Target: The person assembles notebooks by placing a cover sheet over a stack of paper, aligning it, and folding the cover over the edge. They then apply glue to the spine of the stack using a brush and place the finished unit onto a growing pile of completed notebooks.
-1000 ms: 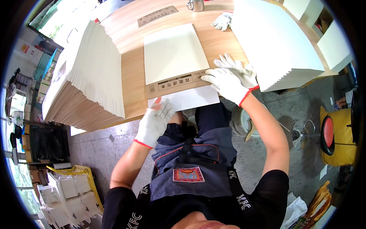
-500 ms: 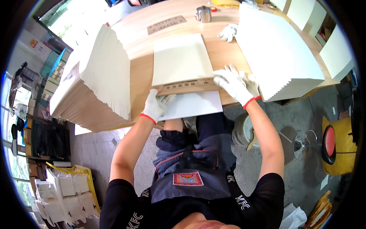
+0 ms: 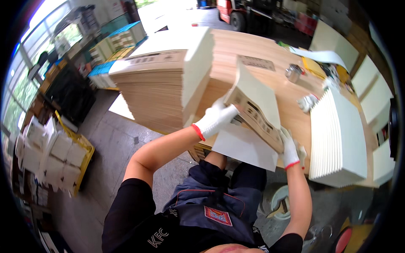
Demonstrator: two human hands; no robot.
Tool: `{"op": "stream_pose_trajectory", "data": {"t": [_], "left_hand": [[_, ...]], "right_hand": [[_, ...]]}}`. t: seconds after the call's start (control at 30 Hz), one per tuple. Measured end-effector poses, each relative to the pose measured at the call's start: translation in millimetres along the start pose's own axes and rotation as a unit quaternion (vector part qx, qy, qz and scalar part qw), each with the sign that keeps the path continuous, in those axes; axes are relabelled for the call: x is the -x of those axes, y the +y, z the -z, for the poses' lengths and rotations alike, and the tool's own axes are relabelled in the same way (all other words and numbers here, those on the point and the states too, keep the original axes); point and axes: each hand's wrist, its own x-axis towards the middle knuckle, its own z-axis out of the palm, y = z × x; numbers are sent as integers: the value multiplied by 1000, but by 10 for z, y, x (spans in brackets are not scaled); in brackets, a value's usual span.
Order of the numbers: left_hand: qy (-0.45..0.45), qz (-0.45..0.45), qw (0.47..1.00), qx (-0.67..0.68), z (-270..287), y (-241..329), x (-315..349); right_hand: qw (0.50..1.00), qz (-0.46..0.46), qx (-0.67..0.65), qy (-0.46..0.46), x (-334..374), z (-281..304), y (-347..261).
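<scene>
A pad of cream paper (image 3: 262,93) with a brown printed strip (image 3: 253,117) along its near edge is lifted at a tilt above the table, its near edge bowed. My left hand (image 3: 217,117), in a white knit glove with a red cuff, grips the strip's left end. At the strip's right end my right hand (image 3: 289,148), gloved alike, is closed on the pad; some of its fingers are hidden. Beneath the pad a white sheet (image 3: 244,145) lies at the table's near edge, partly covered.
A tall stack of brown-edged pads (image 3: 152,90) stands at left, and a stack of white pads (image 3: 341,139) at right. Beyond are a loose glove (image 3: 307,102), a metal mug (image 3: 293,72) and a flat printed strip (image 3: 256,63). A bucket (image 3: 279,204) stands on the floor.
The pad has gone from lying flat to raised and tilted in both hands. My right hand has shifted to its near right corner. The head view has turned left.
</scene>
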Motion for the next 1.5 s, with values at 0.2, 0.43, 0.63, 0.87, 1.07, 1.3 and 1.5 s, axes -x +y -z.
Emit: {"op": "stream_pose_trajectory", "data": {"t": [0.2, 0.43, 0.63, 0.87, 1.07, 1.3, 1.5], "left_hand": [[104, -297, 949, 9, 838, 166, 583], [326, -311, 891, 48, 2483, 275, 670], [378, -45, 858, -345, 3250, -98, 490], [356, -92, 876, -311, 3392, -286, 344], [391, -132, 869, -273, 3554, -476, 150], [353, -584, 680, -268, 1674, 136, 313], [28, -688, 662, -297, -591, 584, 184]], "right_hand": [[986, 145, 29, -72, 29, -1122, -641], [952, 248, 25, -175, -599, -2908, -1396], [901, 130, 374, -179, -835, -3415, -1520], [880, 188, 408, -153, -816, -3437, -1476], [790, 355, 485, -123, -877, -3279, -1382], [887, 210, 379, -158, 136, -2095, -676], [916, 28, 368, -158, 1052, -927, -140]]}}
